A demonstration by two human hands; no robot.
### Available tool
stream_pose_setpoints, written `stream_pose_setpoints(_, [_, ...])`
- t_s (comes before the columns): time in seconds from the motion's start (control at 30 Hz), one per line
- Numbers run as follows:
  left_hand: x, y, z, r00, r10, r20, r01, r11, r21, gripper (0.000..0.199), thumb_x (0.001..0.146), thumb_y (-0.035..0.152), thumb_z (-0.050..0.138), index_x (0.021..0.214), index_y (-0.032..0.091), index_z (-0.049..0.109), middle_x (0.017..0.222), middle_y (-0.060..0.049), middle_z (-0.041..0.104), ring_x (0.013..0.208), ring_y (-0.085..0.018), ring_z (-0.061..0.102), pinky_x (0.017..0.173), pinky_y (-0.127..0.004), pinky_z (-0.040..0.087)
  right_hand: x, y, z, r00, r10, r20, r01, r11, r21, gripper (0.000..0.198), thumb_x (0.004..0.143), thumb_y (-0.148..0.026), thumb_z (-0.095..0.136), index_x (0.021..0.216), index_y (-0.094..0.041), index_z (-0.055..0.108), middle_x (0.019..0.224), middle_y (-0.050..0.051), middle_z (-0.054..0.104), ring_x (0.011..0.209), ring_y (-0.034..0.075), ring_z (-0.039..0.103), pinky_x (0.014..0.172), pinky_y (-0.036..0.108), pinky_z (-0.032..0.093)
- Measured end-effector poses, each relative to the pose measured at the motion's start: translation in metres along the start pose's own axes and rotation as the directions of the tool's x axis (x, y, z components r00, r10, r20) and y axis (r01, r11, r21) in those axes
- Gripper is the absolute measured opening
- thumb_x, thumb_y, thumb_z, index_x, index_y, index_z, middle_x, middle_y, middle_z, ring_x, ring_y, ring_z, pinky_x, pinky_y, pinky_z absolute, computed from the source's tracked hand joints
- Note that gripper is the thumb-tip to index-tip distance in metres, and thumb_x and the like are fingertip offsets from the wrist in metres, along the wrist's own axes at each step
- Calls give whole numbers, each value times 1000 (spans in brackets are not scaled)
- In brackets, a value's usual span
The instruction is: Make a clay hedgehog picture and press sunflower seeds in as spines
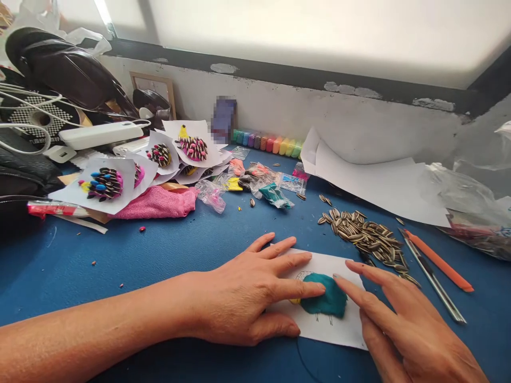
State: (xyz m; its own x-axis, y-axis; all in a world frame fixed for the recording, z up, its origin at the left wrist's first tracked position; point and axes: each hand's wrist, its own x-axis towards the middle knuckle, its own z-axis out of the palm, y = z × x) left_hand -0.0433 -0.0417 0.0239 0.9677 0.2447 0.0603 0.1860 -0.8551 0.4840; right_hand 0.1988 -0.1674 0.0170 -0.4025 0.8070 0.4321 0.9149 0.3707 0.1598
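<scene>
On the blue surface (139, 255), left hand (243, 290) and right hand (403, 319), fingers open, gripping nothing, rest over paper (347, 334) at five o'clock; its teal clay (333, 304) seems mid-flattening, likely calling next for light, even edge pressure.

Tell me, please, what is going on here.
A person's left hand lies spread partly over a white sheet, index finger on a teal clay-like patch. The right hand has its index fingertip at the patch's upper right edge. A pile of striped seeds lies beyond the right hand; none show on the patch.
</scene>
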Motion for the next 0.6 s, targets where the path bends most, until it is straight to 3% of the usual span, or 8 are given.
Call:
stream_pose_setpoints(0.1, [0, -1, 1, 1000, -6, -16, 5, 999, -44, 62, 93, 47, 59, 150, 32, 39, 158, -8, 34, 150, -34, 22, 120, -61, 12, 1, -2, -1, 1000, 1, -6, -1, 998, 57, 39, 91, -12, 46, 127, -18, 58, 140, 13, 50, 130, 22, 49, 101, 37, 47])
stream_pose_setpoints(0.33, [1, -3, 1, 997, -56, -47, 47, 984, -170, 89, 86, 48, 68, 155, 14, 24, 158, -15, 31, 150, -31, 22, 122, -57, 12, 4, -6, 0, 999, -41, -26, 43, 994, 99, 36, 89, -20, 56, 124, -19, 63, 140, 15, 51, 129, 26, 52, 99, 39, 50])
stream_pose_setpoints(0.47, [0, -4, 2, 997, -43, -61, 33, 987, -159, 85, 87, 48, 68, 153, 13, 29, 157, -16, 34, 150, -31, 23, 123, -56, 12, 5, -8, 1, 997, -77, -26, 79, 993, 92, 36, 91, -23, 55, 125, -21, 64, 143, 17, 50, 132, 29, 49, 97, 44, 50])
stream_pose_setpoints(0.6, [0, -5, 3, 998, -18, -64, 11, 994, -112, 73, 89, 49, 65, 147, 13, 40, 157, -15, 35, 150, -32, 22, 123, -54, 11, 6, -8, 8, 985, -163, -53, 162, 986, -28, 36, 91, -33, 55, 123, -21, 66, 142, 19, 53, 131, 33, 51, 93, 47, 51])
